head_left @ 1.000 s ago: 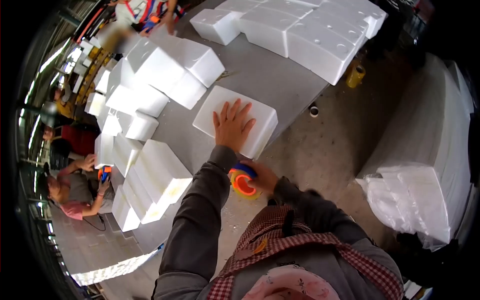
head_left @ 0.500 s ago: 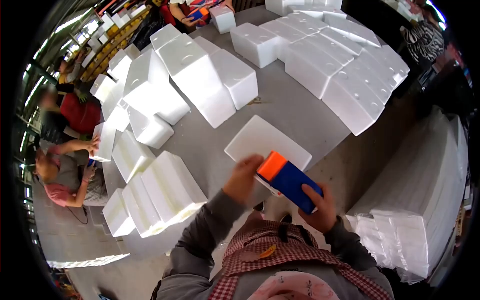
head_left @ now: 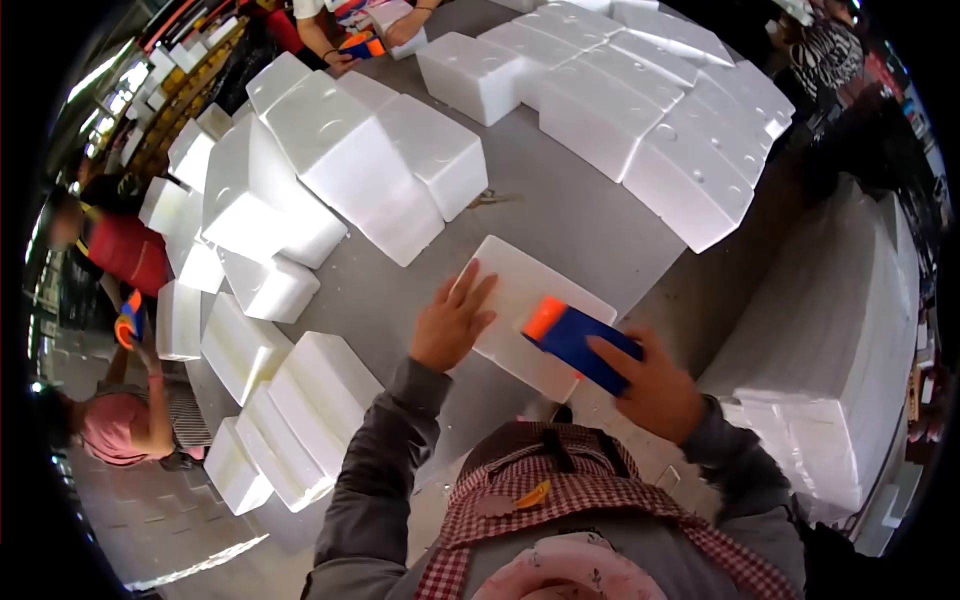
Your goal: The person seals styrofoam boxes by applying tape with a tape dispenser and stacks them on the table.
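Observation:
A white foam box (head_left: 525, 278) lies on the grey table in front of me. My left hand (head_left: 452, 322) rests on its left side with the fingers spread. My right hand (head_left: 662, 388), slightly blurred, is wrapped round a blue block-shaped tool with an orange end, apparently a tape dispenser (head_left: 582, 345). The tool is over the right part of the box, orange end toward my left hand. Whether it touches the box I cannot tell. A small orange-red spot shows below it near the box edge.
Stacked white foam boxes (head_left: 350, 150) stand on the grey table (head_left: 540, 180), with more boxes (head_left: 640, 110) at the back right. Boxes with yellowish strips (head_left: 300, 420) are at left. Wrapped white stacks (head_left: 820, 350) stand right. Co-workers' hands (head_left: 405, 30) hold similar blue-orange tools at the far side and left.
My left hand has moved from beside the tool's orange end to lie flat on the box. The tool has turned slightly. The view has shifted, and a co-worker at left now shows a blue-orange tool.

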Action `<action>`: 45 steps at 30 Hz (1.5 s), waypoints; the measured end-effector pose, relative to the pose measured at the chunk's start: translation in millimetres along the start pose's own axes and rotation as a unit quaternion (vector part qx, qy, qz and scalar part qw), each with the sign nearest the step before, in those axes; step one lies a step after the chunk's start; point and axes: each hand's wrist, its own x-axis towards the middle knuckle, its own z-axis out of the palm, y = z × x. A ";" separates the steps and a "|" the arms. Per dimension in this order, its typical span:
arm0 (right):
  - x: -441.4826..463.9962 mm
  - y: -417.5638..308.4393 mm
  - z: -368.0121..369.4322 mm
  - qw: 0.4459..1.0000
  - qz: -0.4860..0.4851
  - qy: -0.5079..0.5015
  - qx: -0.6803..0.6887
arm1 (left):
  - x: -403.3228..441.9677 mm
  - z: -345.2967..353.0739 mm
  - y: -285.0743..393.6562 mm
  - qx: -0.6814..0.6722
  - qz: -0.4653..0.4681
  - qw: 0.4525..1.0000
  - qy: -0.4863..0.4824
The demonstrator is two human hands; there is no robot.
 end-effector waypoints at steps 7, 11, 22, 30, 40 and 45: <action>-115.6 136.2 140.7 0.966 -0.008 0.202 0.164 | -43.5 106.6 -8.2 -0.569 -0.221 0.721 0.328; -62.9 162.0 143.5 0.901 0.027 0.287 0.323 | 31.9 50.9 -1.1 -0.228 -0.171 0.915 0.285; -13.4 88.7 198.5 0.724 0.119 0.421 0.533 | 94.4 23.3 58.0 0.160 -0.345 0.925 -0.006; 0.7 153.5 167.8 0.742 0.125 0.338 0.565 | 58.9 33.6 90.7 0.098 0.047 0.989 0.098; -123.5 92.8 119.6 0.630 0.165 0.200 0.732 | 48.9 55.7 124.4 0.234 -0.112 0.961 0.092; -149.0 61.7 112.2 0.744 0.139 0.004 0.654 | 47.3 52.9 129.7 0.193 -0.145 0.968 0.073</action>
